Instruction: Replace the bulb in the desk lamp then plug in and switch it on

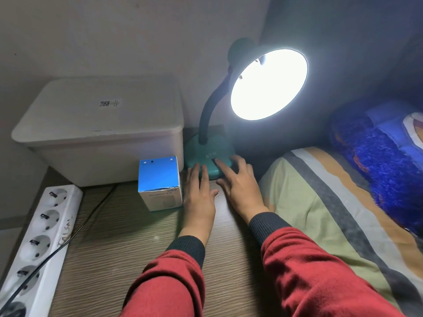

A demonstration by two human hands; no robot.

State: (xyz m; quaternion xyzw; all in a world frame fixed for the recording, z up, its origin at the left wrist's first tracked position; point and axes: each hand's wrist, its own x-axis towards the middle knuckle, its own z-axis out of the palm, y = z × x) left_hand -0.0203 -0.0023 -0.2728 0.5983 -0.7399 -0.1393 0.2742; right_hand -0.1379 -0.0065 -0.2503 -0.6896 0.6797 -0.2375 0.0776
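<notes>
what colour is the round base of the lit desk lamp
Teal green, seen in the head view: the round plastic lamp base.

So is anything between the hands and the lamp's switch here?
Nothing visible. The right hand has a finger on the dark switch of the lamp base, the left hand touches the base's front edge, and the lamp shade glows.

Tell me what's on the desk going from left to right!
Power strip → blue and white box → left hand → right hand. Beyond the desk, the striped bedding.
</notes>
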